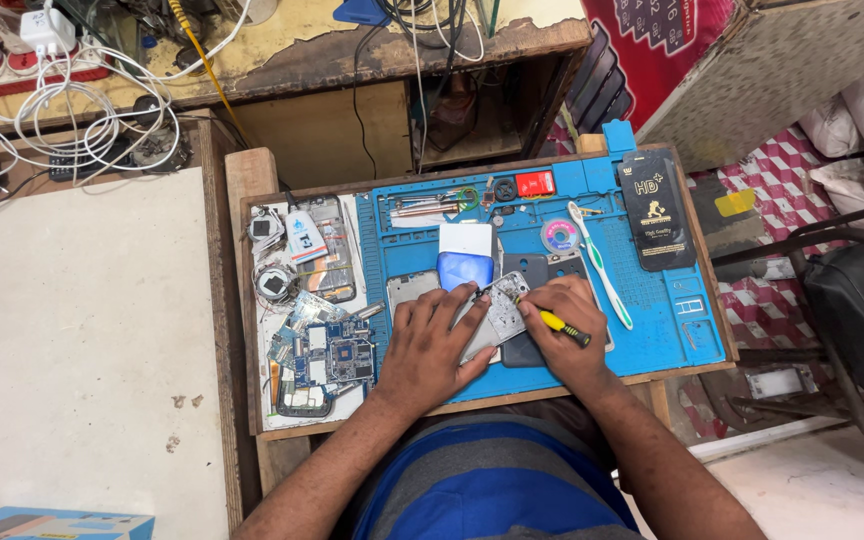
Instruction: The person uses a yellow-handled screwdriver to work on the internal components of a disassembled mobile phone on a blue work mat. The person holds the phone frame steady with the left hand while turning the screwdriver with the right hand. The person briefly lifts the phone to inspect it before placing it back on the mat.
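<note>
An opened phone point(500, 305) with its silver inner frame showing lies on a blue work mat point(652, 310). My left hand point(430, 345) presses flat on the phone's left side and holds it still. My right hand point(562, 325) grips a small screwdriver with a yellow and black handle point(564, 326), its tip down on the phone's upper part. A small white and blue box point(466, 256) stands just beyond the phone.
Left of the mat lie blue circuit boards point(337, 352), phone parts and a clear case point(317, 250). On the mat are a white and green toothbrush point(600, 265), a tape roll point(559, 237), tweezers point(422, 207) and a black packet point(657, 210). White cables point(82, 110) clutter the bench.
</note>
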